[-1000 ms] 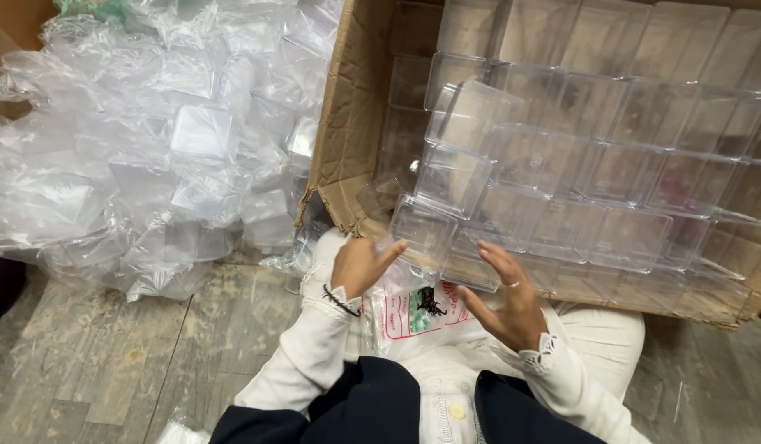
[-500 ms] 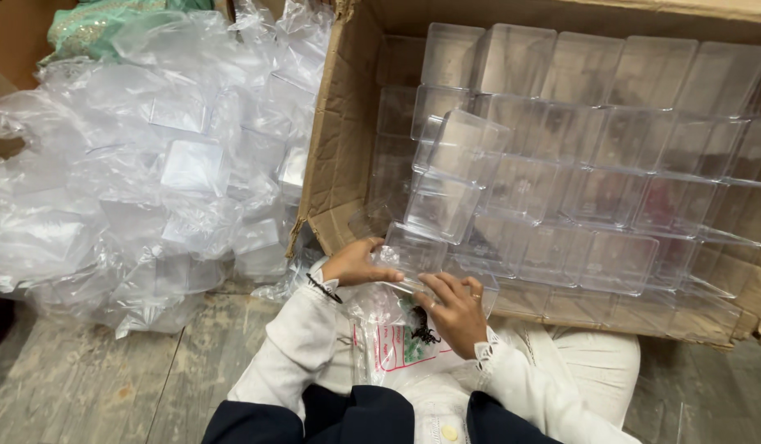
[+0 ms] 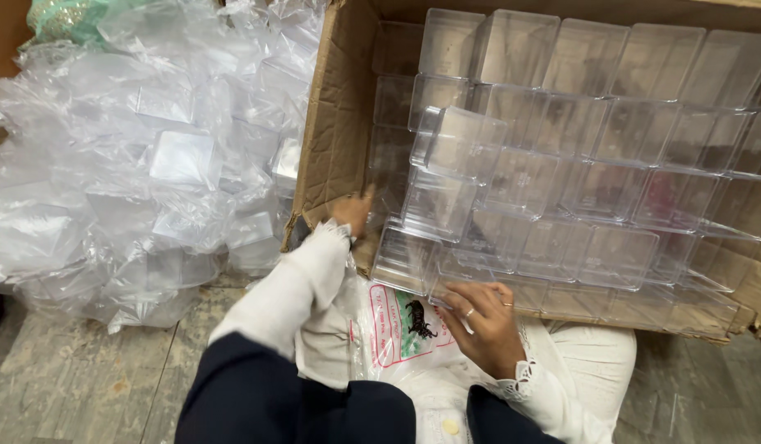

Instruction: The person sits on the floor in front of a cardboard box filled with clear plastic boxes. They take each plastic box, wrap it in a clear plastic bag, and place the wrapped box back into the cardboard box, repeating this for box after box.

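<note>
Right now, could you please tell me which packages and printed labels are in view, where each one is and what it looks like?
Cardboard box: brown, open, upper right, filled with rows of clear plastic containers.
Printed plastic bag: on the lap beside the right hand, clear, with a red-framed label and a dark animal figure.
Heap of clear plastic bags: left, on the floor, crumpled, some holding clear boxes.
</note>
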`<action>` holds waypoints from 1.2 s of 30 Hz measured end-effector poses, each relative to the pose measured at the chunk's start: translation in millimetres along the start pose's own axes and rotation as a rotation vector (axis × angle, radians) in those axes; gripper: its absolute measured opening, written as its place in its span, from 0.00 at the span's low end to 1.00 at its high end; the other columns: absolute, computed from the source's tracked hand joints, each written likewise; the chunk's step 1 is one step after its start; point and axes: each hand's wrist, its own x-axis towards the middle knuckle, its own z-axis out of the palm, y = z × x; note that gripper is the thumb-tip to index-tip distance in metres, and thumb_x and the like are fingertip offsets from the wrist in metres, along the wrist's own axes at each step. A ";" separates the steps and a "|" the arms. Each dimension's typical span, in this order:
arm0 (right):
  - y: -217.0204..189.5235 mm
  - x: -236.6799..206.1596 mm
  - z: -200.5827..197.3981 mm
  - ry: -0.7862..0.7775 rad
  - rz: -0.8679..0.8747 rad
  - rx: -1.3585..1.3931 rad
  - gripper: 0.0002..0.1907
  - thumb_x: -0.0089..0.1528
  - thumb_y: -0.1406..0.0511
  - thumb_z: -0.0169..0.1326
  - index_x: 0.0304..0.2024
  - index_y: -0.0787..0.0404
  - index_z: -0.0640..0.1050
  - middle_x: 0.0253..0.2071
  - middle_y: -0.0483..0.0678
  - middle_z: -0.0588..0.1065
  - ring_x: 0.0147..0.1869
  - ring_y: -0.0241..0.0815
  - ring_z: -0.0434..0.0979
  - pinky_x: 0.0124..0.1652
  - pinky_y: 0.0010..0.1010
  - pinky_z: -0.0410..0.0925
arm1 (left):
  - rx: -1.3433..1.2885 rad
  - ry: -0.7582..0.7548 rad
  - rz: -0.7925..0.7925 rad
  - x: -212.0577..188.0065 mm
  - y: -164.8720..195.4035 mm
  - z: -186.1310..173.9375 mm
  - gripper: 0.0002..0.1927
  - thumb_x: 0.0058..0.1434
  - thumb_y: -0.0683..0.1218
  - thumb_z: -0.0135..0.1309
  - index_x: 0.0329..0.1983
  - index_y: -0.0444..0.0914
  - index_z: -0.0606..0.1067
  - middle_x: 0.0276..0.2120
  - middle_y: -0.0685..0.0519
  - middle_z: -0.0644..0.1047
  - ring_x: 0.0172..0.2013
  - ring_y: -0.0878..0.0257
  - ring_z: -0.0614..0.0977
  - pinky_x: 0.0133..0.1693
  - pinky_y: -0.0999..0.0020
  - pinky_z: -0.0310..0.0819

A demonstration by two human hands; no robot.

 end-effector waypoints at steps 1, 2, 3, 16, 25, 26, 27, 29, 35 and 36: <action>-0.9 -2.6 -4.0 0.001 0.021 0.017 0.14 0.56 0.66 0.65 0.44 0.58 0.80 0.50 0.47 0.78 0.54 0.46 0.78 0.56 0.42 0.59 | 0.017 -0.117 0.028 9.6 3.2 5.1 0.68 0.41 0.49 0.77 0.78 0.42 0.43 0.57 0.35 0.70 0.52 0.38 0.78 0.46 0.52 0.75; -1.3 -4.5 -6.9 0.004 0.029 0.015 0.14 0.56 0.66 0.65 0.44 0.58 0.80 0.49 0.47 0.78 0.53 0.45 0.78 0.56 0.42 0.60 | -0.005 -0.100 0.028 14.4 6.2 6.5 0.64 0.43 0.51 0.76 0.75 0.39 0.47 0.54 0.34 0.73 0.51 0.39 0.79 0.47 0.52 0.76; -1.4 -6.3 -9.2 0.009 0.038 0.013 0.14 0.56 0.66 0.65 0.44 0.58 0.80 0.49 0.47 0.79 0.52 0.45 0.78 0.56 0.43 0.60 | -0.025 -0.082 0.029 18.4 9.7 7.9 0.60 0.44 0.53 0.74 0.73 0.36 0.51 0.51 0.35 0.76 0.50 0.39 0.80 0.49 0.53 0.77; -1.0 13.7 -16.2 0.069 0.135 0.266 0.27 0.60 0.65 0.66 0.60 0.60 0.74 0.60 0.56 0.76 0.63 0.53 0.77 0.61 0.39 0.68 | -1.474 0.478 0.197 -171.5 11.8 -107.9 0.41 0.52 0.50 0.72 0.60 0.31 0.61 0.56 0.44 0.72 0.59 0.56 0.77 0.56 0.58 0.78; 19.4 -2.3 -14.0 -0.015 0.310 0.922 0.56 0.55 0.64 0.72 0.77 0.61 0.51 0.58 0.52 0.71 0.65 0.46 0.71 0.67 0.38 0.63 | -0.924 0.254 0.259 -215.7 79.0 -76.0 0.45 0.44 0.56 0.73 0.62 0.32 0.70 0.50 0.42 0.81 0.52 0.54 0.82 0.52 0.60 0.75; 39.7 -8.3 -29.3 0.033 0.337 0.754 0.51 0.53 0.66 0.72 0.72 0.61 0.58 0.58 0.52 0.70 0.65 0.47 0.70 0.66 0.39 0.64 | -0.826 0.340 0.126 -204.1 72.2 -71.7 0.43 0.46 0.59 0.71 0.60 0.31 0.72 0.50 0.41 0.81 0.50 0.53 0.83 0.50 0.60 0.76; 64.2 -14.1 -47.3 0.076 0.364 0.586 0.45 0.51 0.68 0.72 0.67 0.61 0.64 0.58 0.52 0.69 0.65 0.47 0.70 0.66 0.40 0.64 | -0.724 0.423 -0.008 -195.6 66.1 -65.6 0.42 0.47 0.61 0.70 0.58 0.31 0.73 0.49 0.41 0.81 0.48 0.52 0.84 0.48 0.59 0.76; 117.9 -22.2 -79.6 0.382 0.552 0.852 0.44 0.57 0.67 0.68 0.70 0.56 0.58 0.59 0.44 0.69 0.56 0.43 0.75 0.46 0.41 0.77 | -0.636 0.417 -0.020 -176.8 62.1 -51.9 0.38 0.52 0.64 0.67 0.53 0.29 0.76 0.45 0.37 0.81 0.46 0.48 0.84 0.47 0.58 0.77; 246.7 -45.4 -120.9 0.466 0.572 0.623 0.41 0.71 0.63 0.62 0.78 0.54 0.52 0.61 0.54 0.71 0.64 0.41 0.73 0.62 0.32 0.69 | -0.583 0.209 -0.213 -165.9 76.2 -25.6 0.33 0.59 0.67 0.60 0.42 0.31 0.82 0.29 0.37 0.82 0.32 0.44 0.84 0.38 0.55 0.76; 262.8 -39.0 -117.3 0.425 0.549 0.612 0.40 0.72 0.63 0.61 0.79 0.55 0.53 0.62 0.56 0.72 0.65 0.42 0.73 0.63 0.33 0.69 | -0.595 0.194 -0.240 -166.2 75.0 -26.6 0.32 0.59 0.66 0.60 0.41 0.30 0.82 0.27 0.38 0.81 0.29 0.44 0.83 0.36 0.54 0.75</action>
